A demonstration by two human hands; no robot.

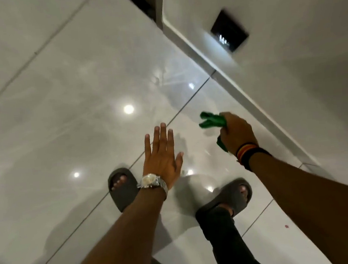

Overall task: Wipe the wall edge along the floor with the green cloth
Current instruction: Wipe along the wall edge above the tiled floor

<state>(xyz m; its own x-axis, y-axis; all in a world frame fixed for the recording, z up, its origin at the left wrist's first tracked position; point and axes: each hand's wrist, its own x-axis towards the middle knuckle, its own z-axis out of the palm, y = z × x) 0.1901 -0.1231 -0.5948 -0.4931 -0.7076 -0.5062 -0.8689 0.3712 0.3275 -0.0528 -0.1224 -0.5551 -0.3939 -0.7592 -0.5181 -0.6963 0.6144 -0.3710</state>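
Note:
My right hand (235, 133) is closed around a bunched green cloth (211, 121), which sticks out to the left of the fist and below it. It hovers above the floor, a short way left of the white wall edge (257, 107) that runs diagonally from upper middle to lower right. My left hand (161, 154), with a silver watch on the wrist, is flat and empty, fingers spread, over the glossy floor tiles.
White wall (287, 37) fills the right, with a black socket plate (229, 31) low on it. Glossy white floor tiles (71, 98) reflect ceiling lights. My two feet in grey slides (122, 188) (235, 196) stand below the hands. A dark gap (138, 2) shows at the top.

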